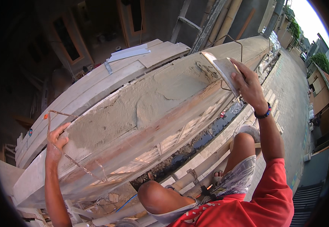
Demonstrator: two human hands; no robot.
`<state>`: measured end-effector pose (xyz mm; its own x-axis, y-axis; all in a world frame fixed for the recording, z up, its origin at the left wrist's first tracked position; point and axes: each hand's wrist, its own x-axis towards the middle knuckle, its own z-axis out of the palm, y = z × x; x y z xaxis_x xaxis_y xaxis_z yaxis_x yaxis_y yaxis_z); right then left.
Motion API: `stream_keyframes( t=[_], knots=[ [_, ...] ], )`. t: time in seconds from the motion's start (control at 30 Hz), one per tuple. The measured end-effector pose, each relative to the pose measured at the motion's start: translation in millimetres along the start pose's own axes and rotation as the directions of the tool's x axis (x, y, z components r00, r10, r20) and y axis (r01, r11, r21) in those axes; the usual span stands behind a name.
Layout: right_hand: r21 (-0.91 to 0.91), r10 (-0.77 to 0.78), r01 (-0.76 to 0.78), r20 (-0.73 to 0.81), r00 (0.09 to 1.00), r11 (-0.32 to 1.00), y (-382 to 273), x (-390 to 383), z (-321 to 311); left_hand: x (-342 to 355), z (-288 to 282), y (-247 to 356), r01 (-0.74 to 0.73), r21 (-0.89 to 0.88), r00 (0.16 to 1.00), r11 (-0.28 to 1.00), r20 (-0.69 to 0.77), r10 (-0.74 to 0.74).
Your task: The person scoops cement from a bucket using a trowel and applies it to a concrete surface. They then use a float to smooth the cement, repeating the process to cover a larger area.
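Wet grey mortar (155, 100) is spread along the top of a long low wall (164, 126), smooth in places and ridged toward the far right. My right hand (247, 81) is closed around a flat rectangular plastering trowel (225, 70), tilted over the far end of the wet patch. Its handle is hidden by my fingers. At the near left end, my left hand (56, 142) lies against the top of the wall with its fingers apart, beside the mortar's edge. A thin bent metal rod (73, 160) straddles the wall there and crosses close to that hand.
Pale boards (88, 81) lie behind the wall, with a white strip (128, 53) on top. Another bent rod (241, 47) stands past the trowel. A wet ditch (206, 138) runs below, beside bamboo poles (202, 166). A paved lane (289, 98) stretches along the right.
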<state>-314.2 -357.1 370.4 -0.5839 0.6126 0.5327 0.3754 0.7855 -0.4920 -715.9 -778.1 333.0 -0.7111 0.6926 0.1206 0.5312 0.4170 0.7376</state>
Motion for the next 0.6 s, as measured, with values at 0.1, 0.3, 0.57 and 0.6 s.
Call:
stream_keyframes(
  t=[0.1,0.3,0.57,0.6],
  knots=[
    [-0.124,-0.011,0.014,0.028,1.000,0.992,25.5,43.9,32.4,3.5,4.2,3.2,0.030,-0.029,0.997,0.999,0.066,-0.028],
    [-0.148,-0.123,0.139,0.112,0.986,0.979,17.9,54.9,65.8,1.8,-7.8,-3.1,0.032,-0.035,0.997,0.999,0.076,-0.029],
    [0.019,-0.216,0.218,0.243,0.946,0.976,-65.2,32.9,105.7,3.2,-10.1,-1.7,0.072,-0.016,0.994,0.997,0.085,-0.071],
    [0.047,-0.246,0.242,0.266,0.932,0.969,-80.4,28.4,109.4,4.9,-9.1,-5.2,0.056,-0.004,0.994,0.998,0.098,-0.055]
  ],
)
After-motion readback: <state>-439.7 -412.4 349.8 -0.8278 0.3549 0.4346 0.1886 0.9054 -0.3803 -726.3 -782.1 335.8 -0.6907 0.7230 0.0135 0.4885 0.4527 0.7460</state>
